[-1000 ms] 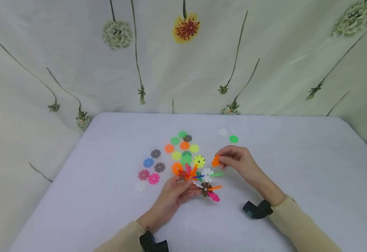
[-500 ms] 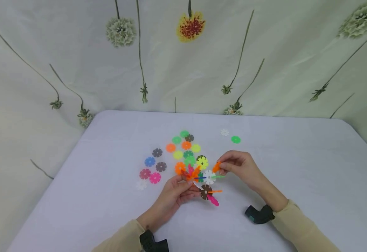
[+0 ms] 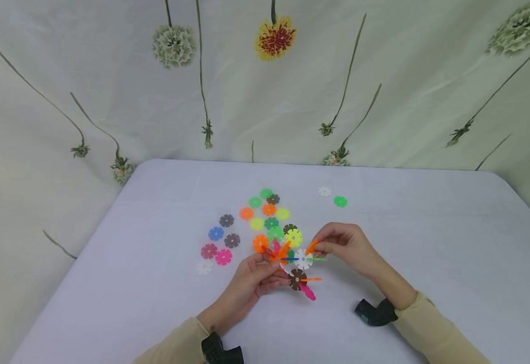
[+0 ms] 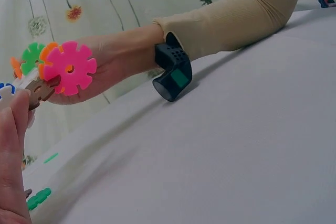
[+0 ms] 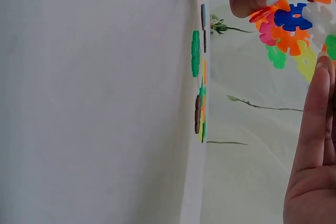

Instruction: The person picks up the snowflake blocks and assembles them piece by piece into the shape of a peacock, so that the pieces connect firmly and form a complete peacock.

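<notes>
In the head view my left hand (image 3: pixel 256 277) grips a cluster of interlocked, notched flower-shaped plastic discs. A brown disc (image 3: pixel 298 279), a white disc (image 3: pixel 303 259) and a pink disc (image 3: pixel 308 291) stick out on its right side. My right hand (image 3: pixel 344 247) pinches an orange disc (image 3: pixel 312 246) between thumb and fingers, close to the white one; whether they touch I cannot tell. From the left wrist the pink disc (image 4: pixel 71 68) faces the camera, with the right hand behind it. A blue disc (image 5: pixel 294 17) of the cluster shows in the right wrist view.
Several loose discs lie on the white table (image 3: pixel 156 303) beyond and left of the cluster, among them a blue one (image 3: pixel 216 233). A green disc (image 3: pixel 340 201) and a white one (image 3: pixel 324 191) lie farther back. A flower-print cloth (image 3: pixel 228 76) hangs behind.
The right hand has come slightly down and toward the cluster, bringing its orange disc near the white disc. That orange disc has turned more edge-on. The left hand keeps its grip.
</notes>
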`<state>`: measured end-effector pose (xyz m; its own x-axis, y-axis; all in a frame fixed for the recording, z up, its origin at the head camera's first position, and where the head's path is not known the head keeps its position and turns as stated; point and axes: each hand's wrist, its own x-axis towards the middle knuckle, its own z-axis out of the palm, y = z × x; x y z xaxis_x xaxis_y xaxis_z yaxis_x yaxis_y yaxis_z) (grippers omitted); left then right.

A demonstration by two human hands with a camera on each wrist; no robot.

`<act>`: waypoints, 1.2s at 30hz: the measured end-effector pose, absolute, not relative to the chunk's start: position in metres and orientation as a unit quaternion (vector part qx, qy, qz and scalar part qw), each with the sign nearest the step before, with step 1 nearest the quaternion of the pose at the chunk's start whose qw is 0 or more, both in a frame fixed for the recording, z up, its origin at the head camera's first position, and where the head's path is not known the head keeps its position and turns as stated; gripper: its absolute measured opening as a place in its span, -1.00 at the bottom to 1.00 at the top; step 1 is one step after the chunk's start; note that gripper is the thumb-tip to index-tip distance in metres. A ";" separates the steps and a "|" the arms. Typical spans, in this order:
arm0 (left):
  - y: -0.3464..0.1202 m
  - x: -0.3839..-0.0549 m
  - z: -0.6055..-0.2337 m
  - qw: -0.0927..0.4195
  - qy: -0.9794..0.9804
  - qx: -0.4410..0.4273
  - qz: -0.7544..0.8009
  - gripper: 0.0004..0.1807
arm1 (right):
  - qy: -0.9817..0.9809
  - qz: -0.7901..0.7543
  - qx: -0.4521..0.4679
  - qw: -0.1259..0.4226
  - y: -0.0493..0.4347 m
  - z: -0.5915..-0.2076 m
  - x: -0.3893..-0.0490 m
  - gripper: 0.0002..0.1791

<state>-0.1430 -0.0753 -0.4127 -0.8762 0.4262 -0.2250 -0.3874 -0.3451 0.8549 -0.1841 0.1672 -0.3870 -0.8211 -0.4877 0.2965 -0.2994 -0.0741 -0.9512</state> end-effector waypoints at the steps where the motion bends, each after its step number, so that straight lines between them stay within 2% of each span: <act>1: -0.075 -0.143 -0.413 0.248 0.515 0.020 0.820 -0.83 | 0.679 -0.669 -0.295 0.065 0.167 -0.387 -0.184 -0.92; 9: -0.073 -0.143 -0.413 0.240 0.514 0.017 0.823 -0.77 | 0.715 -0.626 -0.308 0.040 0.168 -0.386 -0.192 -0.85; 12: -0.072 -0.144 -0.413 0.238 0.501 0.014 0.832 -0.72 | 0.769 -0.592 -0.242 0.014 0.176 -0.383 -0.211 -0.74; 17: -0.073 -0.143 -0.414 0.235 0.483 0.012 0.844 -0.66 | 0.888 -0.457 -0.055 -0.011 0.194 -0.387 -0.254 -0.58; 19: -0.073 -0.143 -0.415 0.235 0.482 0.013 0.844 -0.66 | 0.922 -0.386 -0.032 0.002 0.198 -0.388 -0.267 -0.57; 24: -0.073 -0.143 -0.417 0.224 0.486 0.022 0.844 -0.68 | 0.948 -0.314 -0.052 0.017 0.201 -0.388 -0.282 -0.65; 30: -0.073 -0.143 -0.419 0.222 0.485 0.011 0.846 -0.66 | 0.927 -0.374 -0.032 0.009 0.205 -0.385 -0.264 -0.76; 36: -0.071 -0.143 -0.417 0.218 0.479 0.002 0.850 -0.69 | 0.789 -0.610 -0.064 -0.014 0.192 -0.382 -0.203 -0.78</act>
<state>-0.1430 -0.0705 -0.4173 -0.9045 0.3739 -0.2049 -0.3692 -0.4463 0.8152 -0.2026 0.1920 -0.3822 -0.9915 -0.0843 0.0993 -0.1173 0.2468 -0.9619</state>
